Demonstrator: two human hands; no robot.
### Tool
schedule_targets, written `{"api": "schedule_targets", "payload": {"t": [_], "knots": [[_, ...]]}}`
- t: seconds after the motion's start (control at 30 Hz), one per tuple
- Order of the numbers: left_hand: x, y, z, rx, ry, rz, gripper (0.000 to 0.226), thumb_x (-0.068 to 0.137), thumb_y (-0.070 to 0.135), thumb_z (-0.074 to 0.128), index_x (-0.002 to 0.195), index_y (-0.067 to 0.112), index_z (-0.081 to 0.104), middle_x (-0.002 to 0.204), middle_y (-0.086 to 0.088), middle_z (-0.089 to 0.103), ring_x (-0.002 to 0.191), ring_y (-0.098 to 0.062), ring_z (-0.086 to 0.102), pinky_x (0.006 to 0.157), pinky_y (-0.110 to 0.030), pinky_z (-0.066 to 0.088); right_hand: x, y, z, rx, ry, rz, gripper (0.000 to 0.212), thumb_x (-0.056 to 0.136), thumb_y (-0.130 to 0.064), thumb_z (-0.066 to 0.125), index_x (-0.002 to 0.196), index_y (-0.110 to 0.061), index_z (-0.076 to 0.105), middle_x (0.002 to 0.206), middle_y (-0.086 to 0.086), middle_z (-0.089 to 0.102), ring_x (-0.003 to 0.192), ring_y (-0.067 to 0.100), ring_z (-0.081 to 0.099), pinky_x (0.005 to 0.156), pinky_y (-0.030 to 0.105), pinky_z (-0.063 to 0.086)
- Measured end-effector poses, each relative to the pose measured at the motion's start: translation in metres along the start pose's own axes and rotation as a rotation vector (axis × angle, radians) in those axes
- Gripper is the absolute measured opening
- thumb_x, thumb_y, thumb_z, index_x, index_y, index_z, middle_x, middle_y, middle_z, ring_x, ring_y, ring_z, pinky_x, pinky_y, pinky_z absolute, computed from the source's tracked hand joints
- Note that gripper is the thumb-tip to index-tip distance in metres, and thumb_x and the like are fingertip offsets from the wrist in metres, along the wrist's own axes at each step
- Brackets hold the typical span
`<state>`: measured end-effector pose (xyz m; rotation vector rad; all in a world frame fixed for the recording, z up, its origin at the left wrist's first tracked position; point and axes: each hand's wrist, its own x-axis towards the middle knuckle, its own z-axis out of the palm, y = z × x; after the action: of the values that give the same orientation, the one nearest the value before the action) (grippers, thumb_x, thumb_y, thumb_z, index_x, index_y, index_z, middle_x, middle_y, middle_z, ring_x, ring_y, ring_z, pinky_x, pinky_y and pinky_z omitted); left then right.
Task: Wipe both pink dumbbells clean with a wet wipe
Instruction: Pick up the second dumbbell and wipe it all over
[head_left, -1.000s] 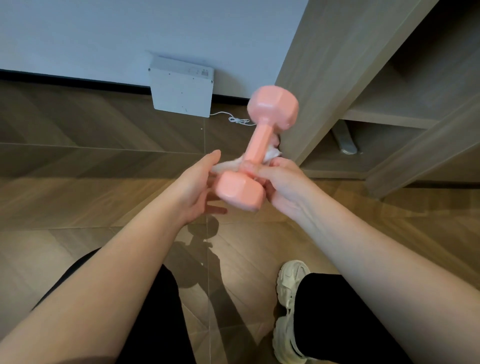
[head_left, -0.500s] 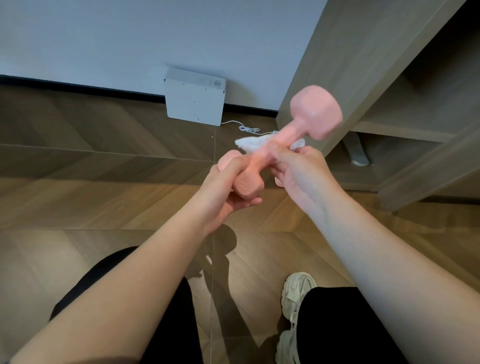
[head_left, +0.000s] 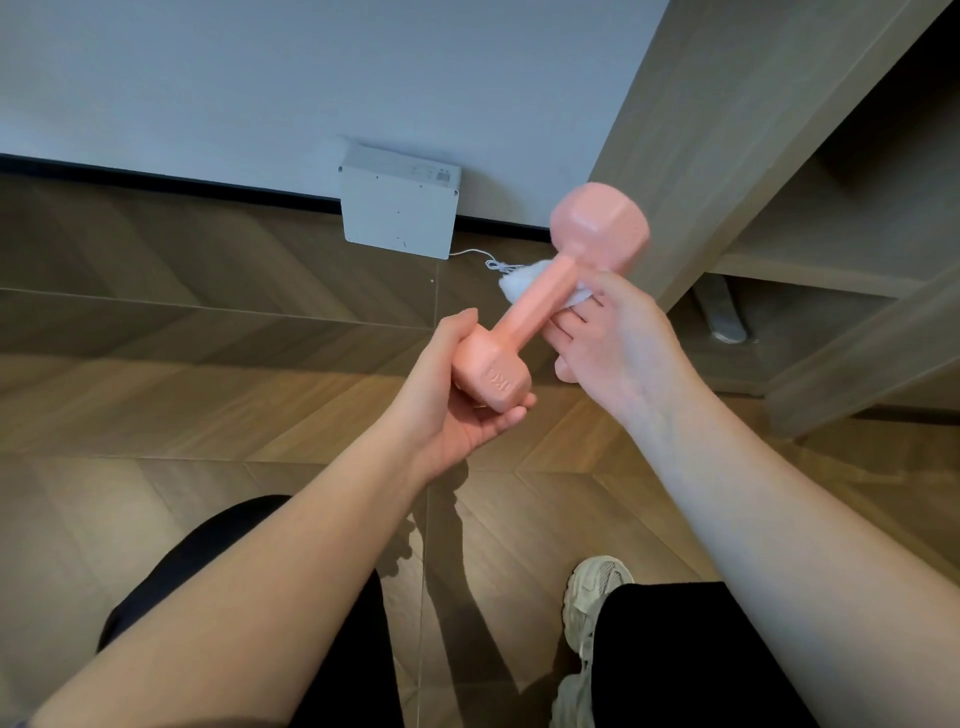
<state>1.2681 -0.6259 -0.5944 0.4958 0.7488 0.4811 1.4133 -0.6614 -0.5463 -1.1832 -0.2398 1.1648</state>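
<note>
One pink dumbbell (head_left: 540, 296) hangs in the air in front of me, tilted from lower left to upper right. My left hand (head_left: 457, 400) cups and grips its near head, which bears raised lettering. My right hand (head_left: 613, 338) holds a crumpled white wet wipe (head_left: 519, 283) against the handle, just below the far head. The wipe shows on both sides of the bar. Only this one dumbbell is in view.
Below is a wooden herringbone floor (head_left: 208, 364). A white box (head_left: 400, 202) with a thin white cable leans on the grey wall. A wooden shelf unit (head_left: 779, 208) stands at right. My black trouser legs and a pale sneaker (head_left: 592, 603) are at the bottom.
My left hand took hold of the near head of the dumbbell. The dumbbell tilted over to the right, and my right hand slid the wipe up the handle toward the far head.
</note>
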Motion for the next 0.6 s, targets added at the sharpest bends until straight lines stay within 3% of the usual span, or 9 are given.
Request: {"api": "schedule_targets", "payload": {"t": [0.07,0.13,0.23,0.33,0.4,0.47,0.53,0.6], "knots": [[0.002,0.000,-0.001,-0.011,0.038,0.022,0.048,0.087,0.051,0.058,0.106,0.007,0.062,0.070,-0.015,0.067,0.070,-0.035,0.065,0.049,-0.029,0.053,-0.001,0.000,-0.002,0.076,-0.023,0.025,0.041,0.100,-0.017,0.042,0.140,-0.009,0.043,0.130,0.013,0.063,0.117,0.028,0.063,0.067,0.031,0.052],[0.003,-0.001,0.000,-0.021,0.061,0.043,0.044,0.087,0.049,0.058,0.102,0.008,0.062,0.068,-0.015,0.067,0.070,-0.035,0.065,0.049,-0.029,0.053,-0.002,0.001,-0.003,0.173,-0.032,0.031,0.043,0.100,-0.015,0.039,0.142,-0.006,0.041,0.135,0.016,0.059,0.123,0.032,0.058,0.084,0.038,0.051],[0.003,0.000,0.001,-0.005,0.069,0.090,0.041,0.088,0.047,0.057,0.103,0.009,0.060,0.066,-0.013,0.067,0.067,-0.033,0.065,0.050,-0.029,0.053,-0.002,0.006,-0.003,0.222,-0.035,0.012,0.040,0.100,-0.011,0.040,0.140,-0.005,0.044,0.132,0.016,0.060,0.123,0.030,0.057,0.094,0.043,0.048],[0.004,0.003,0.004,0.037,0.065,0.144,0.046,0.090,0.046,0.055,0.115,0.008,0.057,0.070,-0.015,0.066,0.065,-0.030,0.065,0.051,-0.029,0.054,0.001,0.008,-0.004,0.275,-0.034,-0.030,0.042,0.099,-0.013,0.047,0.140,-0.007,0.046,0.129,0.014,0.064,0.120,0.029,0.061,0.086,0.040,0.053],[0.004,0.003,0.007,0.036,0.067,0.159,0.044,0.090,0.046,0.055,0.115,0.008,0.058,0.073,-0.016,0.065,0.065,-0.030,0.065,0.051,-0.029,0.054,0.002,0.006,-0.007,0.351,-0.077,-0.013,0.044,0.094,-0.021,0.049,0.135,-0.005,0.052,0.128,0.016,0.065,0.121,0.031,0.060,0.091,0.044,0.051],[0.004,0.003,0.009,0.009,0.070,0.161,0.040,0.090,0.046,0.055,0.105,0.009,0.059,0.073,-0.016,0.066,0.066,-0.031,0.065,0.051,-0.029,0.054,0.003,0.003,-0.010,0.415,-0.089,0.025,0.043,0.100,-0.031,0.039,0.129,-0.003,0.056,0.130,0.019,0.063,0.126,0.033,0.055,0.097,0.048,0.045],[0.003,0.003,0.010,-0.004,0.061,0.163,0.042,0.090,0.047,0.054,0.106,0.008,0.060,0.075,-0.017,0.065,0.066,-0.031,0.065,0.051,-0.029,0.054,0.007,0.001,-0.011,0.360,-0.060,0.020,0.039,0.105,-0.028,0.037,0.122,-0.003,0.061,0.129,0.016,0.064,0.126,0.030,0.055,0.089,0.044,0.049],[0.003,0.003,0.010,0.025,0.051,0.168,0.050,0.091,0.047,0.052,0.116,0.004,0.059,0.076,-0.017,0.064,0.064,-0.029,0.064,0.050,-0.029,0.053,0.009,0.001,-0.009,0.254,-0.002,0.022,0.030,0.103,-0.025,0.048,0.121,-0.007,0.062,0.124,0.012,0.068,0.122,0.024,0.060,0.083,0.042,0.047]]}}
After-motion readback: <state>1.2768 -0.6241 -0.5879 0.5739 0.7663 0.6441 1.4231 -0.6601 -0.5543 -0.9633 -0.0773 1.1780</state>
